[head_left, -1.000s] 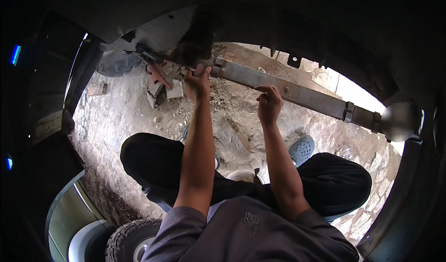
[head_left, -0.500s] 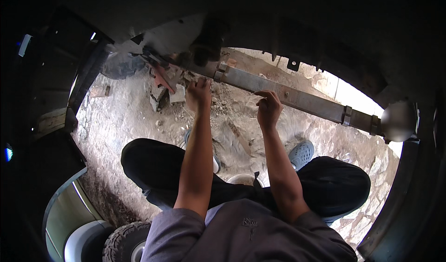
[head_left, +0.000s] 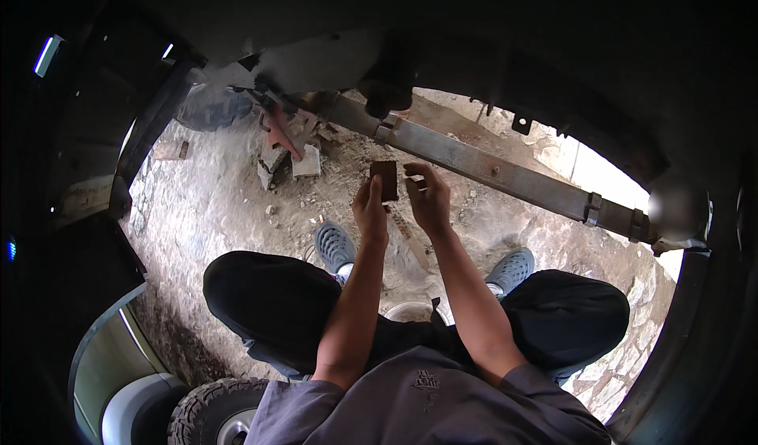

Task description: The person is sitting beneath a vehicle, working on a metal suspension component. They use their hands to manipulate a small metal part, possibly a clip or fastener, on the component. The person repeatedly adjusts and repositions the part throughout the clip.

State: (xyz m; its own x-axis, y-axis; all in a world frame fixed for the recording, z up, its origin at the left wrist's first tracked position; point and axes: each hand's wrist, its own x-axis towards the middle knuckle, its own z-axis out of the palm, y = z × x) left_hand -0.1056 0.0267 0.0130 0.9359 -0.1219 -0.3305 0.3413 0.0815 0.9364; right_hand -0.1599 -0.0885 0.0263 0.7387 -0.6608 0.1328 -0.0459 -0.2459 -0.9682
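Note:
My left hand (head_left: 371,208) holds a small dark brown, flat rectangular piece (head_left: 385,178) upright between thumb and fingers. Just to its right, my right hand (head_left: 429,196) is raised with curved fingers apart and nothing visible in them. Beyond both hands, a grey, rust-spotted metal bar (head_left: 458,154) with clamp bands runs diagonally beneath the dark vehicle underside (head_left: 537,66). A dark cylindrical part (head_left: 387,82) hangs above the bar's left portion.
A red metal piece (head_left: 280,129) lies among broken blocks (head_left: 306,161) on the dusty, rubble-strewn floor (head_left: 197,208). My feet in grey clogs are below. A tyre (head_left: 197,413) stands at lower left; dark panels (head_left: 110,121) surround me.
Both my hands have moved away from the bar toward me, the left also rightward. The brown piece now shows in my left hand, and my right fingers have opened somewhat.

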